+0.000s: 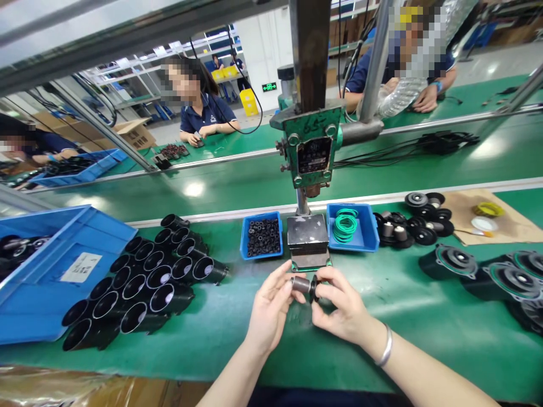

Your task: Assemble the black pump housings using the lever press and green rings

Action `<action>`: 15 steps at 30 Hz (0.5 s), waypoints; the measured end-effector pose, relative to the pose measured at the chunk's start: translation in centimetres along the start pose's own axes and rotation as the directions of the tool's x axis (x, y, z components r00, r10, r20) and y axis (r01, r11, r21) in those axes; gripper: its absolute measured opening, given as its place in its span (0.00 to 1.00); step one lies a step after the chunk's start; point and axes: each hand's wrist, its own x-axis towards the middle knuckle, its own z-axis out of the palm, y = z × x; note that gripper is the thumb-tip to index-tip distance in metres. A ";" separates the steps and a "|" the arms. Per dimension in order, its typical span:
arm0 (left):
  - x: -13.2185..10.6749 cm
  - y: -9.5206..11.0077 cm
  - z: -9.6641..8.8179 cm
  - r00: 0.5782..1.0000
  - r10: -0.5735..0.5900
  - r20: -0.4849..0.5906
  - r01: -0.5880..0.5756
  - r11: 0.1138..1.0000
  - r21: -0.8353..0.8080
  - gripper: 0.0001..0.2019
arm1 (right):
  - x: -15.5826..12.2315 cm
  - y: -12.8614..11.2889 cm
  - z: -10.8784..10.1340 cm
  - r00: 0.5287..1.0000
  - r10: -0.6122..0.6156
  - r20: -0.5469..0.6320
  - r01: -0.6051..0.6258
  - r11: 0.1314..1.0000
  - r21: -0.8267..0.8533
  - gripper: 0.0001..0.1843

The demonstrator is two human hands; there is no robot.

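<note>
Between my hands, just in front of the press base (309,261), is a grey cylindrical part with a black disc (301,284) on its right end, lying roughly level. My left hand (270,310) pinches the free left end of the cylinder. On the other side, the fingers of my right hand (343,308) close round the disc, hiding part of it. A dark metal block (307,230) sits on the base beyond my fingertips. Left of it stands a blue bin of small black rings (263,236); a blue bin (368,240) holding green rings (345,225) is on its right.
The press head (311,150) hangs above the block. Black cylindrical housings (142,286) and a large blue crate (38,305) are at left. Disc parts (424,223), a cardboard sheet (513,217) and ringed housings (453,263) lie right. Co-workers sit across the bench (237,192).
</note>
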 end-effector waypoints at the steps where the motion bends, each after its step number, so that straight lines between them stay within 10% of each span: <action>1: -0.1 0.3 -0.1 0.999 0.008 0.040 -0.009 1.000 0.014 0.24 | 0.0 0.1 -0.1 1.000 -0.026 -0.007 0.026 1.000 -0.016 0.15; 6: -0.2 1.5 -0.8 0.982 0.075 0.176 -0.110 0.974 0.198 0.23 | -0.1 0.1 -0.5 0.973 -0.215 0.080 0.222 0.971 -0.087 0.12; 15: -0.4 1.4 1.5 0.999 0.053 0.003 -0.045 0.829 0.558 0.08 | 0.7 -1.2 -1.2 0.906 -0.388 0.168 0.419 0.875 -0.242 0.11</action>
